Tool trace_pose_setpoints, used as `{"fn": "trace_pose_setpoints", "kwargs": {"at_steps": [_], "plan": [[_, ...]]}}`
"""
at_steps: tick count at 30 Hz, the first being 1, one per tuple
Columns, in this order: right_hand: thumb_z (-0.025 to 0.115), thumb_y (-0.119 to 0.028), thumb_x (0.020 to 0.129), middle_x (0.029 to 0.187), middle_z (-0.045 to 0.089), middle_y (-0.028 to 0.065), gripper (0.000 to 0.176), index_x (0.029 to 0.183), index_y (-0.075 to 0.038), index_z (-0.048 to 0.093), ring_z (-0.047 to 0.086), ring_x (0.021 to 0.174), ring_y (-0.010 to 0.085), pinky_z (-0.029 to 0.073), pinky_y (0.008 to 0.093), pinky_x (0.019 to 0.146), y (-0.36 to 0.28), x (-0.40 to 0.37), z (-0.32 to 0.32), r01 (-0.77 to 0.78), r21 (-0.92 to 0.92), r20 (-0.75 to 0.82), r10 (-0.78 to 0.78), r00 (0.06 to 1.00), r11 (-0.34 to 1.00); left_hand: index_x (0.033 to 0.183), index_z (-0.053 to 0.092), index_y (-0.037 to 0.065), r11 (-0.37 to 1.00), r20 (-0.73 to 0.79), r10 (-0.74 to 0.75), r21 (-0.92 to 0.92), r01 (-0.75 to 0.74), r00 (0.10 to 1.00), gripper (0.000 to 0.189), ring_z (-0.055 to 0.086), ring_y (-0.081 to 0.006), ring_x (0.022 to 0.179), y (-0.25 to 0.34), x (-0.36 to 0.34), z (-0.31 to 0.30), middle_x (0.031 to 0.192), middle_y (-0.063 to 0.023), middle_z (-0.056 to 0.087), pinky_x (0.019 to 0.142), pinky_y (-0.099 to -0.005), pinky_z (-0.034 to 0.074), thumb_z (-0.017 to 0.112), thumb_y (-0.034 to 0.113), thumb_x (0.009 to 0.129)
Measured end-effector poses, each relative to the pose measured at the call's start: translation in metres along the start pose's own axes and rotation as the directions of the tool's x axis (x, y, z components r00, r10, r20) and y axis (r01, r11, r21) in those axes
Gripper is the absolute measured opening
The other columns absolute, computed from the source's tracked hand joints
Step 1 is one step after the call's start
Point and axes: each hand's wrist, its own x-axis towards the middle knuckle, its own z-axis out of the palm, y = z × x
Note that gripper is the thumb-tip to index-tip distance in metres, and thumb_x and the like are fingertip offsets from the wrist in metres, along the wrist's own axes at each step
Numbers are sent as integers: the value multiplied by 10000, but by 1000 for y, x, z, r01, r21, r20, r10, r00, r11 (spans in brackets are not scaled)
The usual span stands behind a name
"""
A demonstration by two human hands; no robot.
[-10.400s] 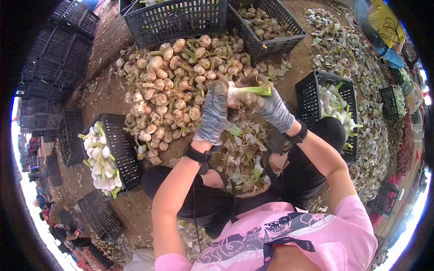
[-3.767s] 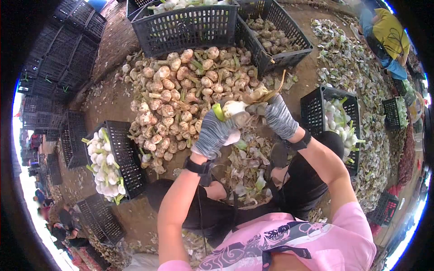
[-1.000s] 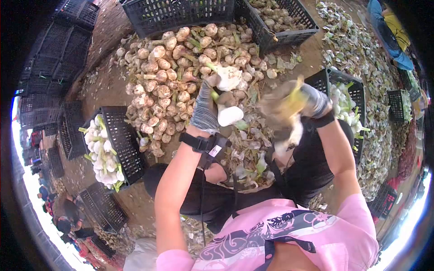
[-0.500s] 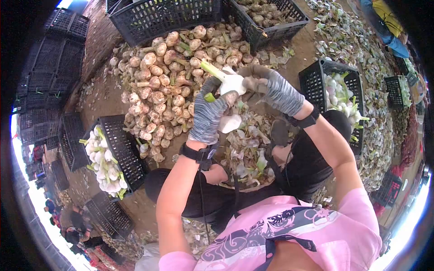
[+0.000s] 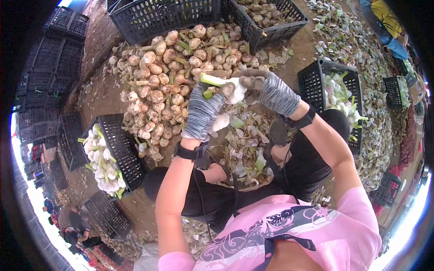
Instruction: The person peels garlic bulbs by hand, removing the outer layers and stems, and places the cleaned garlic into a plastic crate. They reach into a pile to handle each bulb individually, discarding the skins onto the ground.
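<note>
Nearest, between the knees: one pile of peelings [image 5: 246,144]. Above it are two grey-gloved hands.

The left hand [image 5: 202,112] is closed, its fingers curled round two bulbs. A peeled white bulb [image 5: 221,122] sits tucked low under the palm. The garlic bulb [image 5: 235,89], with its green stem [image 5: 210,80] pointing left, is pinched at the fingertips. The right hand [image 5: 270,92] is also closed, thumb and fingers gripping the far side of that same garlic bulb. It is held in mid-air over the near edge of the heap of unpeeled garlic [image 5: 167,77], too many to count.

Beside the legs are two crates of peeled bulbs: the left crate [image 5: 126,153] and the right crate [image 5: 312,86], which is close by the knee. A strip of bare dirt [image 5: 300,54] lies open between the heap and the right crate.

Farthest, two large crates, one [image 5: 167,16] and another [image 5: 275,29], close off the heap's back edge. Stacked empty crates [image 5: 49,67] line the left.
</note>
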Motion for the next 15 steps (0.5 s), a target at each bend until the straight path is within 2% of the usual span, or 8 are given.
{"fn": "trace_pose_setpoints", "kwargs": {"at_steps": [2, 4, 5, 7, 9, 11, 12, 15], "plan": [[597, -222, 836, 964, 589, 48, 368, 1126, -4, 535, 574, 833, 98, 512, 243, 677, 1, 1, 2, -3, -9, -32, 3, 999, 1000, 981, 591, 39, 1000, -70, 6, 30, -4, 998, 271, 559, -78, 704, 0, 0, -1, 843, -6, 615, 604, -225, 450, 699, 163, 765], [660, -292, 790, 851, 605, 75, 355, 991, -14, 569, 586, 792, 142, 506, 277, 630, 3, -3, 10, 257, -278, -189, -315, 930, 926, 960, 619, 30, 1000, -199, 28, 4, -28, 980, 232, 566, -87, 712, -2, 0, 3, 829, -15, 627, 643, -235, 459, 700, 120, 761], [660, -292, 790, 851, 605, 75, 355, 991, -14, 569, 586, 792, 142, 506, 277, 630, 1, -6, 14, 258, -280, -188, -316, 930, 925, 960, 619, 30, 1000, -200, 31, 3, -31, 979, 232, 566, -87, 712, -5, 1, 4, 829, -15, 627, 643, -235, 459, 700, 120, 761], [687, -303, 753, 841, 587, 118, 392, 974, -9, 551, 580, 802, 200, 496, 318, 620, -2, -10, 26, 361, -767, -34, -595, 803, 531, 976, 617, 35, 999, -238, -5, -51, -8, 971, 248, 567, -86, 709, -8, 0, 7, 840, -16, 629, 633, -235, 458, 704, 109, 756], [680, -283, 746, 860, 565, 174, 400, 991, 5, 546, 574, 837, 277, 485, 351, 637, 2, -10, 28, 342, -677, -91, -536, 840, 651, 978, 617, 31, 999, -225, 5, -35, -14, 974, 250, 570, -91, 715, -15, -2, 10, 848, -18, 631, 641, -238, 463, 700, 74, 747], [664, -248, 742, 851, 575, 191, 369, 992, 0, 550, 583, 812, 308, 480, 374, 649, 1, -9, 23, 235, -857, -44, -520, 853, 458, 987, 615, 26, 993, -199, 115, -12, -120, 973, 253, 579, -96, 738, -28, -2, 7, 867, -26, 635, 661, -241, 473, 676, 25, 742], [658, -226, 728, 804, 587, 195, 347, 980, -11, 555, 586, 760, 334, 477, 380, 637, 3, -9, 22, 244, -762, -104, -485, 868, 600, 993, 614, 21, 985, -185, 157, -47, -168, 970, 258, 588, -101, 768, -15, -6, 11, 893, -38, 641, 681, -244, 481, 648, -11, 739], [662, -224, 749, 715, 583, 127, 263, 892, -30, 556, 580, 630, 222, 465, 307, 588, -3, -8, 13, 183, -810, -158, -507, 847, 557, 985, 618, 19, 981, -123, 185, -30, -190, 975, 243, 593, -101, 788, -13, -7, 4, 919, -46, 644, 692, -243, 483, 645, -4, 745]]}}
